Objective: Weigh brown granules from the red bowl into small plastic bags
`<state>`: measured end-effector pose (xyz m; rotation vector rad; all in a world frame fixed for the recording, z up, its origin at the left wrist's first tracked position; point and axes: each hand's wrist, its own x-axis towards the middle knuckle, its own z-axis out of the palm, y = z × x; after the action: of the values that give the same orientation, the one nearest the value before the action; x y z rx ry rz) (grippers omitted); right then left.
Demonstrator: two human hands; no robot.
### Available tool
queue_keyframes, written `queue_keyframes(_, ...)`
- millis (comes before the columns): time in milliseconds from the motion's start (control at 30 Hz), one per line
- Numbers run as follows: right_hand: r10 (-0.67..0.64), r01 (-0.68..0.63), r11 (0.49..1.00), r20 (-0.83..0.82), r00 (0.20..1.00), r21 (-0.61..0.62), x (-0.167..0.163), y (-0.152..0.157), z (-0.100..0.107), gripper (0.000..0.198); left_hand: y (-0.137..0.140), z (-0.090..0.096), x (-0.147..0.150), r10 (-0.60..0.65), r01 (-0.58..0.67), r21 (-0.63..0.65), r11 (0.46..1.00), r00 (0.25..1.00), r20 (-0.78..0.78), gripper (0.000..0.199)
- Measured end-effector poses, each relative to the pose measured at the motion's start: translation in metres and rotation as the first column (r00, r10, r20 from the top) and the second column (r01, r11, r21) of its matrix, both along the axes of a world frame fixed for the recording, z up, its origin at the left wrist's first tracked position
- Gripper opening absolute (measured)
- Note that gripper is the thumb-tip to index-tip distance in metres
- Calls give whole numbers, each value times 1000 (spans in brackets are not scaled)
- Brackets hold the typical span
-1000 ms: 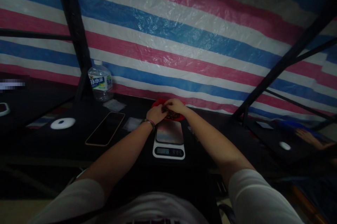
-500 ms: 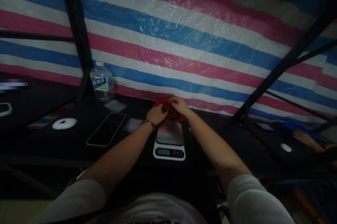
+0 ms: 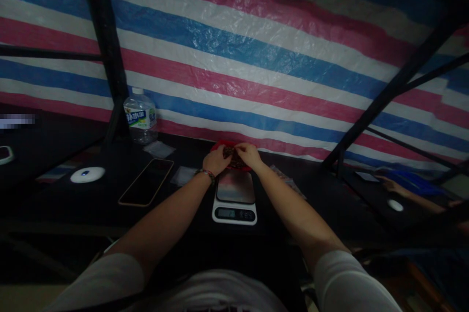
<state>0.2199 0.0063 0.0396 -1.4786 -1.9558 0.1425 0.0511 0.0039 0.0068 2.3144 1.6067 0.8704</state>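
Note:
A red dish (image 3: 242, 169) at the back of the black table holds many small dark brown pieces (image 3: 237, 159), too small to name. My left hand (image 3: 216, 159), a beaded bracelet at its wrist, reaches over the dish's left side. Its fingers are curled down among the pieces. From the right, my right hand (image 3: 249, 155) dips in with thumb and fingers drawn together in a pinch. Whatever sits in either set of fingertips is hidden. Just in front of the dish, between my forearms, lies a white kitchen scale (image 3: 235, 189) with a bare metal plate and a lit display.
Left of the scale are a phone (image 3: 146, 182), clear plastic bags (image 3: 183, 175), a white oval device (image 3: 87, 174) and a plastic bottle (image 3: 140, 116). Filled small bags (image 3: 287, 180) lie beyond my right forearm. Another person's hand (image 3: 391, 185) is near a blue tray (image 3: 414, 182) at right.
My right hand has come lower and closer to my left hand over the dish. More of the bags by my right forearm shows. The other person's hand has shifted left.

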Motion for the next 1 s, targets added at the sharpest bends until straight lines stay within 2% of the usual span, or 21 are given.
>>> queue_keyframes(133,36,-35,999,35,999,-29,-2,-1,-4,23,-2,2,0,-23,22,-10,1000,999,-24,43)
queue_keyframes(333,20,-22,998,36,999,60,0,1,-5,26,-3,4,-1,-22,22,-15,1000,1000,-20,43)
queue_keyframes(500,85,-87,996,66,994,16,1,2,-9,27,-3,3,0,-25,25,-15,1000,1000,-13,43)
queue_keyframes(633,0,-1,999,33,999,39,3,6,-9,34,-1,2,-2,-40,40,6,999,999,1,44)
queue_keyframes(700,-54,54,999,64,997,-4,5,9,-9,37,-1,2,-3,-36,36,-8,999,999,0,45)
queue_keyframes(767,-36,50,994,137,990,-96,7,11,-11,37,-1,3,-3,-23,23,-35,999,1000,-4,45)
queue_keyframes(867,74,-25,974,211,975,-226,6,14,-15,29,-3,6,-4,-1,1,-62,998,1000,-11,44)
queue_keyframes(1000,203,-105,937,275,940,-334,1,19,-22,20,-4,6,-4,6,-7,-53,999,1000,-10,45)
